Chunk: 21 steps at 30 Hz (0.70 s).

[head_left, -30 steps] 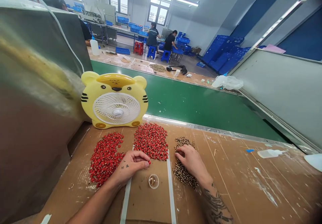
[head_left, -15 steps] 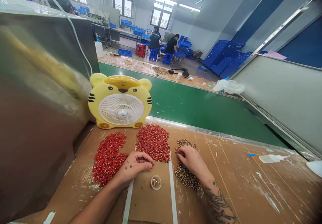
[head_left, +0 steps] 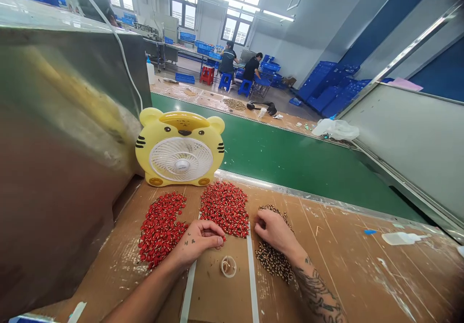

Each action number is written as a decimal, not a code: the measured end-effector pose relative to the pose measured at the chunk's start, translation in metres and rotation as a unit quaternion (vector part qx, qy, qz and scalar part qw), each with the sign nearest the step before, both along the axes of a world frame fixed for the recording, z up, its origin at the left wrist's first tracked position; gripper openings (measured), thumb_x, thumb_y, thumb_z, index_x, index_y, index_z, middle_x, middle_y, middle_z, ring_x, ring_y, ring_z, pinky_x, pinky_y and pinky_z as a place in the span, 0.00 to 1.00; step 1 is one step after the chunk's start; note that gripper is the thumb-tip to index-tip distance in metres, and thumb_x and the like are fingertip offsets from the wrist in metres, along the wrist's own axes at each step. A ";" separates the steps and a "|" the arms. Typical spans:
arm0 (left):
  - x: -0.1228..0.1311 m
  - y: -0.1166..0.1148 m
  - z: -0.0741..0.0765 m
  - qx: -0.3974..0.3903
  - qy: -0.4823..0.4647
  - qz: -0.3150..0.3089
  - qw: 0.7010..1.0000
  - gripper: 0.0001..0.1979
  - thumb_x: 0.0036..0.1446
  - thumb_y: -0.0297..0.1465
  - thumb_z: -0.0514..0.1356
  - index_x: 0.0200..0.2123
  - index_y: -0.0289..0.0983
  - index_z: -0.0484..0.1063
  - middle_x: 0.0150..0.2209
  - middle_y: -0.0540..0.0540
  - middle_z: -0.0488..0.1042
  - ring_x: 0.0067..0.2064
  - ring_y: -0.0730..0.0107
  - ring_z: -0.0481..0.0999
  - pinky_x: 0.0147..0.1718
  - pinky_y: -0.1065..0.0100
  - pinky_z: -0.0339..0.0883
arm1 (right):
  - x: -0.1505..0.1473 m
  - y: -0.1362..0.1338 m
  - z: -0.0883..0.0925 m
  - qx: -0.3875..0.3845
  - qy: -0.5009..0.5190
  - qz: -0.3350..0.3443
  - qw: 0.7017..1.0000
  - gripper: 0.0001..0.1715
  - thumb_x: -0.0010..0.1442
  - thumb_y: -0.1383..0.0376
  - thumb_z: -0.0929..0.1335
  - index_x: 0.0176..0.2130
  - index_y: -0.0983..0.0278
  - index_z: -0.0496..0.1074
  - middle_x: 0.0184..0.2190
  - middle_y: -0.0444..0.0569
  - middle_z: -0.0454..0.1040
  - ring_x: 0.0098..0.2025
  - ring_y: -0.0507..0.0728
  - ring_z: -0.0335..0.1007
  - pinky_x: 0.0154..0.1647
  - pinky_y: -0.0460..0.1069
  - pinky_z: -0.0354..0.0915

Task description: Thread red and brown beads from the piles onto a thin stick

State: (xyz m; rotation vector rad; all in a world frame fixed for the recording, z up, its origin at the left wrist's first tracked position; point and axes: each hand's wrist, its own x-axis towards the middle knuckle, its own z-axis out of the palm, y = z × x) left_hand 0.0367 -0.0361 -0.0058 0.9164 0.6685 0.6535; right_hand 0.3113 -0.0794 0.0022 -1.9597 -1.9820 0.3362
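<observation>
My left hand is closed in a pinch, with a small red piece showing at its fingertips. It sits between the left pile of small red pieces with pale tips and the similar middle pile. My right hand rests over a pile of small dark-and-gold bead-like parts, its fingers curled together; whatever they hold is hidden. Below and between the hands stands a small clear round cup with a little something in it, on a cardboard strip edged with white tape.
A yellow tiger-faced fan stands behind the red piles. Beyond it runs a green conveyor belt. A metal cabinet borders the left side. At right lies a translucent squeeze bottle. Two people sit in the background.
The whole view has shifted slightly, so everything sits a little further right. My left hand keeps its pinch on the red piece; my right hand stays over the dark-and-gold pile, fingers more curled.
</observation>
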 end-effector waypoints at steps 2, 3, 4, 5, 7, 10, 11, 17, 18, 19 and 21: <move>0.001 0.000 -0.002 -0.003 -0.005 -0.003 1.000 0.09 0.42 0.29 0.72 0.28 0.32 0.80 0.25 0.48 0.77 0.27 0.74 0.73 0.30 0.73 0.65 | -0.007 -0.007 0.001 0.018 0.043 -0.011 0.999 0.06 0.53 0.71 0.64 0.26 0.63 0.67 0.24 0.45 0.69 0.28 0.55 0.66 0.31 0.48 0.61; 0.001 0.000 -0.003 -0.007 -0.008 -0.005 1.000 0.09 0.42 0.29 0.72 0.28 0.32 0.80 0.25 0.47 0.78 0.27 0.74 0.73 0.31 0.73 0.65 | -0.012 -0.012 0.001 0.023 0.067 -0.014 0.997 0.05 0.55 0.69 0.63 0.28 0.63 0.67 0.24 0.45 0.70 0.27 0.55 0.66 0.30 0.47 0.62; 0.002 -0.001 -0.004 -0.010 -0.011 -0.008 1.000 0.09 0.42 0.29 0.72 0.28 0.32 0.80 0.25 0.47 0.78 0.27 0.73 0.73 0.31 0.72 0.65 | -0.018 -0.016 0.001 0.026 0.089 -0.013 0.996 0.05 0.57 0.68 0.63 0.30 0.63 0.67 0.25 0.45 0.71 0.27 0.54 0.67 0.29 0.46 0.63; 0.002 -0.001 -0.005 -0.014 -0.012 -0.011 1.000 0.09 0.42 0.29 0.72 0.28 0.32 0.80 0.26 0.47 0.78 0.27 0.73 0.74 0.31 0.72 0.65 | -0.026 -0.020 0.001 0.029 0.116 -0.009 0.993 0.06 0.58 0.67 0.62 0.30 0.63 0.67 0.25 0.46 0.72 0.27 0.54 0.69 0.28 0.46 0.64; 0.003 -0.002 -0.006 -0.017 -0.009 -0.014 1.000 0.09 0.42 0.30 0.72 0.28 0.32 0.80 0.26 0.46 0.79 0.28 0.73 0.74 0.31 0.73 0.64 | -0.043 -0.025 0.002 0.040 0.197 0.015 0.980 0.06 0.59 0.65 0.63 0.31 0.62 0.68 0.27 0.47 0.73 0.28 0.54 0.71 0.29 0.46 0.67; 0.003 -0.002 -0.005 -0.018 -0.009 -0.015 1.000 0.09 0.42 0.30 0.72 0.28 0.32 0.80 0.25 0.47 0.78 0.27 0.74 0.73 0.31 0.73 0.64 | -0.067 -0.026 0.005 0.072 0.364 0.072 0.926 0.04 0.57 0.67 0.67 0.30 0.62 0.70 0.29 0.48 0.76 0.33 0.56 0.73 0.35 0.48 0.70; 0.003 -0.002 -0.004 -0.018 -0.012 -0.014 1.000 0.09 0.42 0.30 0.72 0.28 0.32 0.80 0.25 0.47 0.78 0.27 0.74 0.73 0.31 0.73 0.64 | -0.073 -0.025 0.007 0.080 0.394 0.088 0.911 0.04 0.57 0.69 0.68 0.30 0.62 0.72 0.30 0.48 0.77 0.34 0.56 0.74 0.37 0.49 0.70; 0.003 -0.003 -0.002 -0.011 -0.028 -0.010 0.999 0.09 0.42 0.30 0.73 0.28 0.32 0.80 0.25 0.47 0.78 0.27 0.74 0.73 0.31 0.73 0.64 | -0.086 -0.022 0.010 0.108 0.348 0.126 0.923 0.07 0.60 0.72 0.68 0.34 0.61 0.75 0.32 0.48 0.79 0.36 0.56 0.76 0.40 0.50 0.71; 0.003 -0.003 -0.002 -0.010 -0.029 -0.008 1.000 0.09 0.42 0.30 0.73 0.28 0.32 0.80 0.25 0.48 0.78 0.27 0.74 0.73 0.31 0.73 0.64 | -0.087 -0.022 0.010 0.114 0.331 0.129 0.928 0.07 0.60 0.72 0.68 0.35 0.61 0.75 0.32 0.48 0.79 0.36 0.56 0.76 0.40 0.50 0.71; 0.004 -0.003 -0.001 -0.008 -0.027 -0.005 1.000 0.09 0.42 0.30 0.73 0.28 0.32 0.80 0.25 0.48 0.78 0.27 0.74 0.73 0.31 0.73 0.64 | -0.088 -0.022 0.010 0.120 0.316 0.134 0.931 0.07 0.60 0.72 0.68 0.35 0.61 0.75 0.32 0.48 0.79 0.36 0.56 0.75 0.40 0.50 0.71; 0.004 -0.003 -0.001 -0.002 -0.020 -0.001 1.000 0.09 0.42 0.31 0.73 0.28 0.32 0.81 0.24 0.48 0.77 0.27 0.74 0.73 0.32 0.73 0.64 | -0.090 -0.023 0.011 0.137 0.291 0.142 0.936 0.08 0.61 0.72 0.68 0.36 0.61 0.75 0.32 0.48 0.79 0.35 0.56 0.75 0.39 0.50 0.71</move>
